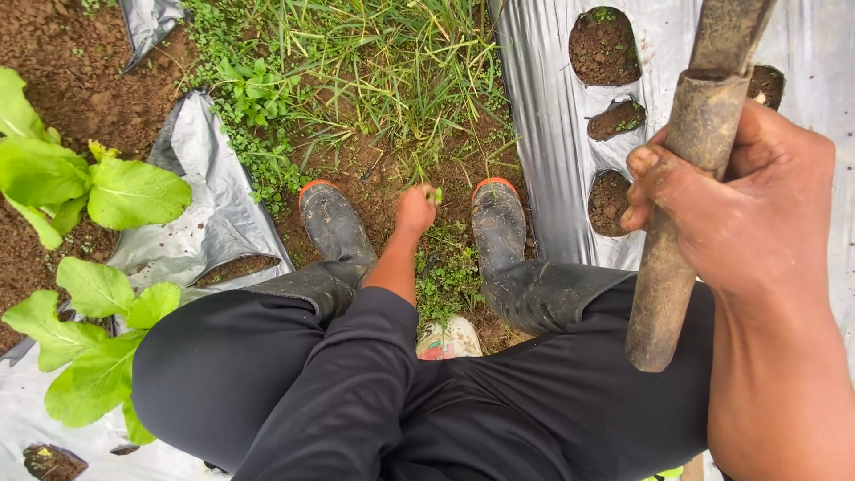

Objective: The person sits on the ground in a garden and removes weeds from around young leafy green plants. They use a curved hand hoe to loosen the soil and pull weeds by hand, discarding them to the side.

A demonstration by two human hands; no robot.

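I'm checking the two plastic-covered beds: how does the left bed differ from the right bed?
The left bed has broad green leafy plants growing in it; the holes of the right bed show bare soil with only tiny sprouts. The left bed's plastic is crumpled and torn open at its edge; the right bed's lies smoother, with neat round holes. Both are covered in silvery plastic sheeting along the weedy path.

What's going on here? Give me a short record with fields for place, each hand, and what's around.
Place: weedy furrow between beds covered in silver plastic mulch
Left hand: reaching down between the rubber boots, pinching a small green weed
Right hand: gripping a muddy tool handle
Around: leafy green plants at left, empty planting holes at right
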